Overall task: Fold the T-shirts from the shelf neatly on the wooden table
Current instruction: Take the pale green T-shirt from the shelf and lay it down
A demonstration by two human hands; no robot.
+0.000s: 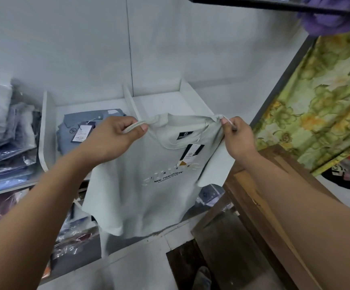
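A person's left hand (pixel 115 136) and right hand (pixel 235 136) pinched the shoulders of a pale grey T-shirt (pixel 149 195), hanging at frame centre before a white shelf (pixel 193 95); a wooden table (pixel 260 206), apparently, stood lower right.

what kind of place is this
Most likely a small clothing shop or its stockroom: plastic-wrapped garments stacked on white shelves, and retail tags on the folded grey shirt and the held T-shirt.

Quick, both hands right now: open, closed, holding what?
Left hand: closed, pinch grip on the pale T-shirt at its shoulder.
Right hand: closed, pinch grip on the other shoulder.
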